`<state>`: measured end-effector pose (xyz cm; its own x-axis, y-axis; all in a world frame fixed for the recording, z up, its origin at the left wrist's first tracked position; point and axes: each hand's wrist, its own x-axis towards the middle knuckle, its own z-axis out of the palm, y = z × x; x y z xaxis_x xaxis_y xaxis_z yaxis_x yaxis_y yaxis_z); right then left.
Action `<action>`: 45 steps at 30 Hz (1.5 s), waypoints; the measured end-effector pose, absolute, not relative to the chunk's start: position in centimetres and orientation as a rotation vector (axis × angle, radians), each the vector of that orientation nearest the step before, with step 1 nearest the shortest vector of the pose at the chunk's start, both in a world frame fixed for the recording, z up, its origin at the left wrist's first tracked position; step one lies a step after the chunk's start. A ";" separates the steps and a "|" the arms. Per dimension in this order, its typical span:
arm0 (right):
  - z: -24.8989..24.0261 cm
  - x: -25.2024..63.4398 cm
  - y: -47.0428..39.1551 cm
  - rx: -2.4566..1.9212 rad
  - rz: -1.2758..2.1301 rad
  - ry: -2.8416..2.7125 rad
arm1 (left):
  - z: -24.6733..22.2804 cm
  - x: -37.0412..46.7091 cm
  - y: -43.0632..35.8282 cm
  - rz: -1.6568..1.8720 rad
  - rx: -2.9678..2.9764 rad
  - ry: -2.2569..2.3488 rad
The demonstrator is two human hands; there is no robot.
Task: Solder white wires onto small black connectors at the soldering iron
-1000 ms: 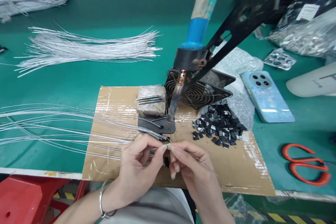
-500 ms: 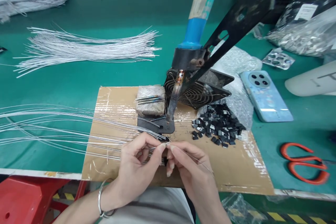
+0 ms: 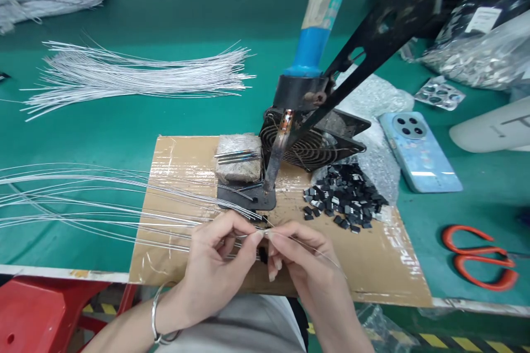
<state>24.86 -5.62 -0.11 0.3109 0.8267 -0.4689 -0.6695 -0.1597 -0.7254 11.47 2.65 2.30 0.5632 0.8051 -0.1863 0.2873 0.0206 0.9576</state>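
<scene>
Fingertips of my left hand (image 3: 226, 265) pinch a thin white wire above the cardboard sheet (image 3: 165, 168). Close beside it, my right hand (image 3: 306, 256) is also closed on thin wire, and a fine strand trails from its fingers to the right. What lies exactly between the fingertips is too small to tell. Loose white wires (image 3: 103, 176) run in from the left, some ending at small black pieces near my hands. Just behind the hands, the soldering iron (image 3: 278, 149) points down at a dark plate (image 3: 232, 197). A heap of black pieces (image 3: 351, 193) lies to the right.
A fan (image 3: 306, 149) and a pad with metal rods (image 3: 238, 171) stand behind. A wire bundle (image 3: 144, 74) lies at the back left. On the right are a blue phone (image 3: 424, 154), orange-handled scissors (image 3: 482, 256), a white cylinder (image 3: 492, 127) and plastic bags (image 3: 476, 60).
My right hand has shifted slightly right and down, and its fingertips have parted a little from those of my left hand. My left hand has barely moved.
</scene>
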 end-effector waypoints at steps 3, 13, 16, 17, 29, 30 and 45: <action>0.1 24.8 -5.5 -1.143 1.337 -0.202 | 2.4 11.5 2.8 0.520 1.554 0.950; -0.4 28.5 -8.0 -1.320 0.953 -0.320 | 2.2 11.4 3.2 0.496 1.503 1.024; -1.0 29.7 -8.6 -1.638 0.548 -0.408 | 2.4 11.5 3.4 0.505 1.502 1.043; -1.1 29.8 -8.7 -1.745 0.442 -0.463 | 2.3 11.6 3.4 0.511 1.505 1.048; -2.9 30.4 -6.8 -2.178 0.056 -1.144 | 2.1 11.4 3.5 0.581 1.462 1.010; -2.9 30.5 -6.8 -2.185 0.034 -1.164 | 2.1 11.4 3.5 0.580 1.461 1.004; -0.1 27.6 -6.7 -1.729 0.551 -0.519 | 2.6 11.6 3.7 0.560 1.506 1.017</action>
<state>27.58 -6.72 -0.07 0.7889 0.6079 -0.0897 0.0528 -0.2124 -0.9758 11.58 3.73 2.61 0.5061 0.8397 -0.1967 0.2830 0.0538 0.9576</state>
